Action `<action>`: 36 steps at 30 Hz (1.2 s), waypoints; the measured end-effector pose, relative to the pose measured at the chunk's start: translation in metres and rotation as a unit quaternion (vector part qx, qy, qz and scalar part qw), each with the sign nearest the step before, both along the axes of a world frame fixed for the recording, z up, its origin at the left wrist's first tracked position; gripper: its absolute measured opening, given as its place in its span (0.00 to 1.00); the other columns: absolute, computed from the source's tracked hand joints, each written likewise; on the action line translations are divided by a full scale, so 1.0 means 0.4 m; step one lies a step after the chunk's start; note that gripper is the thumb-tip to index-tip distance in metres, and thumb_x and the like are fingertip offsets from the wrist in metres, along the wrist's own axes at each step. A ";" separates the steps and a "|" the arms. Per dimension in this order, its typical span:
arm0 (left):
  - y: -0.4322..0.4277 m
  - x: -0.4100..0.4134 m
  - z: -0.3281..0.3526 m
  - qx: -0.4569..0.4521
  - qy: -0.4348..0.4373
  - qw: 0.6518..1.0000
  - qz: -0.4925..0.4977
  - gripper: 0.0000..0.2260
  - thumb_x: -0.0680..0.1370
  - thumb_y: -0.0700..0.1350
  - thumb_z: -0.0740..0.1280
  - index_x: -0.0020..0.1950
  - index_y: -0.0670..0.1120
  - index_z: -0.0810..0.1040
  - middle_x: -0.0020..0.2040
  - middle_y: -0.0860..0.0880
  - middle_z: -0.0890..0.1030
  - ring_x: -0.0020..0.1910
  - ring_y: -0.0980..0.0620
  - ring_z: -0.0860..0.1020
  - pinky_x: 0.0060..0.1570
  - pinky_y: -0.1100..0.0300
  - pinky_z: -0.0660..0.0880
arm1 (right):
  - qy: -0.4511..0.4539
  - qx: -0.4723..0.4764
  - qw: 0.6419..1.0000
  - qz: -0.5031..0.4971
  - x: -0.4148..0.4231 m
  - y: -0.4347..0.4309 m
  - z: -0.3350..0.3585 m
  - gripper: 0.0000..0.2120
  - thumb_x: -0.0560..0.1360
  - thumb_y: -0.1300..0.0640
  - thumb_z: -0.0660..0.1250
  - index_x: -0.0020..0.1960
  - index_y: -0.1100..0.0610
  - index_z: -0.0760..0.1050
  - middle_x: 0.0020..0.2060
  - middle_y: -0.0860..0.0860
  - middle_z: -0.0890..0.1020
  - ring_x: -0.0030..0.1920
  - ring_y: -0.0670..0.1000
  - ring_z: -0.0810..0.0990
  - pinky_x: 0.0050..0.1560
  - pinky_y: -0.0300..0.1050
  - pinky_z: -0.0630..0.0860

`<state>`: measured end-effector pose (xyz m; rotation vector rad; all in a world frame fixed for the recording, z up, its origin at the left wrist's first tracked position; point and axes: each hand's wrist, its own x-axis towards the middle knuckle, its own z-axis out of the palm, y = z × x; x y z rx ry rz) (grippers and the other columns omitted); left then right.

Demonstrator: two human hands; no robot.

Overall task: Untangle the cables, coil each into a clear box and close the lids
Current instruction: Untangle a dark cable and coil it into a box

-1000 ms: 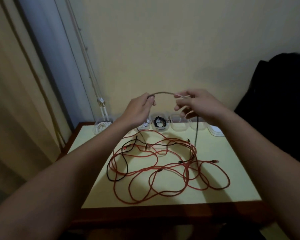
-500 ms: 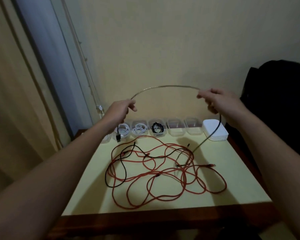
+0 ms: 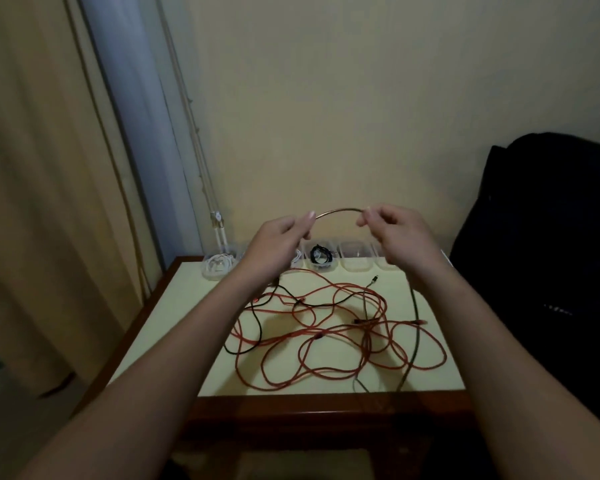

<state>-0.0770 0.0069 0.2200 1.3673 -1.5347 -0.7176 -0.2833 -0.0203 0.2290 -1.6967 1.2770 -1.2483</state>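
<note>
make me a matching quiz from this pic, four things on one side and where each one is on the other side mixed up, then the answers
1. thin grey braided cable
2. tangled red cables
3. small clear plastic box
4. large black fabric object

A. at the back edge of the pale yellow table, coiled black cable inside
B. off the table, to its right
C. pinched between left hand and right hand, arched in the air
D. sprawled in loops on the tabletop

Pairs: 1-C, 2-D, 3-A, 4-B
</note>
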 end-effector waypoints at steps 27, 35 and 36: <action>0.344 -0.050 -0.032 -0.006 0.431 0.902 0.030 0.10 0.84 0.43 0.59 0.57 0.40 0.78 0.36 0.49 0.77 0.33 0.54 0.75 0.40 0.61 0.71 | 0.296 -0.116 0.948 -0.007 -0.040 0.391 -0.164 0.06 0.80 0.51 0.66 0.47 0.47 0.81 0.40 0.40 0.81 0.43 0.42 0.77 0.46 0.44 0.75; 0.373 -0.075 -0.041 -0.048 0.095 0.994 0.034 0.10 0.85 0.45 0.60 0.54 0.44 0.81 0.36 0.47 0.77 0.33 0.52 0.78 0.37 0.58 0.77 | 0.220 -0.199 0.953 0.060 -0.023 0.427 -0.080 0.07 0.80 0.53 0.69 0.43 0.49 0.82 0.31 0.38 0.79 0.37 0.42 0.77 0.38 0.36 0.69; 0.377 -0.075 -0.044 -0.041 0.074 0.996 0.018 0.11 0.85 0.45 0.60 0.54 0.45 0.81 0.35 0.48 0.75 0.32 0.52 0.75 0.34 0.58 0.74 | 0.199 -0.203 0.957 0.049 -0.024 0.424 -0.075 0.08 0.80 0.53 0.69 0.42 0.49 0.82 0.29 0.37 0.77 0.36 0.41 0.77 0.36 0.32 0.67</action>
